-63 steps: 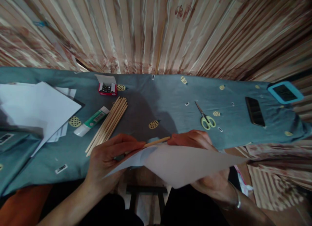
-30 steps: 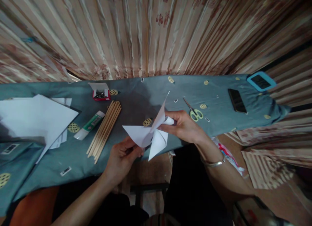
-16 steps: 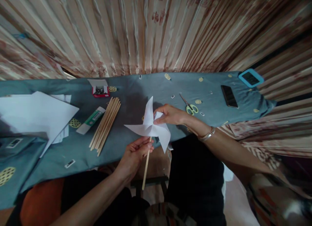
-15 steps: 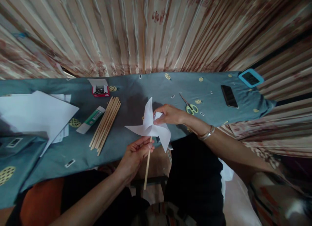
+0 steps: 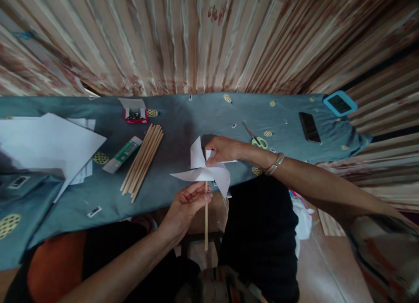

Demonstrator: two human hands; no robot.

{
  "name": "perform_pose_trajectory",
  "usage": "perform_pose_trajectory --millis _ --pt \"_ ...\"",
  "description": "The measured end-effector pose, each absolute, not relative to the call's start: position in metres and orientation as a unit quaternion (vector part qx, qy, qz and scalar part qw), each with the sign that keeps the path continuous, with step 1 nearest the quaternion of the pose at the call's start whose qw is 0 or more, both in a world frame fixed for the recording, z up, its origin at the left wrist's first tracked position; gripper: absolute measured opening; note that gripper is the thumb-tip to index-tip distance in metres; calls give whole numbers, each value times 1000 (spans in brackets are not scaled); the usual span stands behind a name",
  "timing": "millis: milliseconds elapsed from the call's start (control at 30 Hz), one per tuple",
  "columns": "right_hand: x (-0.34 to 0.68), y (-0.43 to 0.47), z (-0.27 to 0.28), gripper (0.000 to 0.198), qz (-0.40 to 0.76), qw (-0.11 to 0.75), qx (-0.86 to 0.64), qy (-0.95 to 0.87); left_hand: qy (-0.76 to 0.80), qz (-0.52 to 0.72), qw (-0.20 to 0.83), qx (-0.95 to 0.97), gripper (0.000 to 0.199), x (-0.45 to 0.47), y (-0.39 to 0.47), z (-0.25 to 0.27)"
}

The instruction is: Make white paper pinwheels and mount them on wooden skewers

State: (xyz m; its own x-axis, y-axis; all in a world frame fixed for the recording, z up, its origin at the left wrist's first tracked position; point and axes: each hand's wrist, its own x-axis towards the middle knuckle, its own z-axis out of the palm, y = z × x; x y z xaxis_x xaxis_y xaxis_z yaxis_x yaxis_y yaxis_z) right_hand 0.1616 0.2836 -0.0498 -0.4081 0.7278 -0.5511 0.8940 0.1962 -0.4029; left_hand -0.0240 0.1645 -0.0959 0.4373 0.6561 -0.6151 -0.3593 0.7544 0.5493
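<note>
A white paper pinwheel [image 5: 220, 177] is on a thin wooden stick [image 5: 206, 229] in front of me, over the table's near edge. My left hand [image 5: 188, 205] pinches the stick just below the paper blades. With thumb and fingers closed at the pinwheel's centre, my right hand [image 5: 222, 150] grips the paper there; its fingertips partly hide the middle. Left of the pinwheel lies a bundle of several wooden sticks [image 5: 142, 163]. Green-handled scissors [image 5: 257, 138] rest beyond my right wrist.
A blue-grey cloth covers the table [image 5: 176, 115]. On it are white paper sheets [image 5: 42, 141], a green-and-white box [image 5: 123, 154], an open red box of small metal pieces [image 5: 135, 115], a dark phone [image 5: 309, 127] and a blue-framed digital clock [image 5: 339, 103]. Curtains [image 5: 163, 41] hang behind.
The stick has gone from slanted to nearly upright, and its lower end has shifted right. The pinwheel's blades have turned and tilted a little. Both hands keep their hold.
</note>
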Motion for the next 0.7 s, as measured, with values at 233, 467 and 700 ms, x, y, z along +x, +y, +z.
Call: perform_pose_trajectory --millis 233,467,700 --pt "157 285 -49 15 -290 162 507 795 417 247 869 105 36 -23 151 -98" --pt "156 287 -51 19 -285 170 489 807 422 218 871 127 29 -21 145 -104" --pt "153 291 -50 22 -267 198 475 815 407 224 876 132 31 -19 142 -114"
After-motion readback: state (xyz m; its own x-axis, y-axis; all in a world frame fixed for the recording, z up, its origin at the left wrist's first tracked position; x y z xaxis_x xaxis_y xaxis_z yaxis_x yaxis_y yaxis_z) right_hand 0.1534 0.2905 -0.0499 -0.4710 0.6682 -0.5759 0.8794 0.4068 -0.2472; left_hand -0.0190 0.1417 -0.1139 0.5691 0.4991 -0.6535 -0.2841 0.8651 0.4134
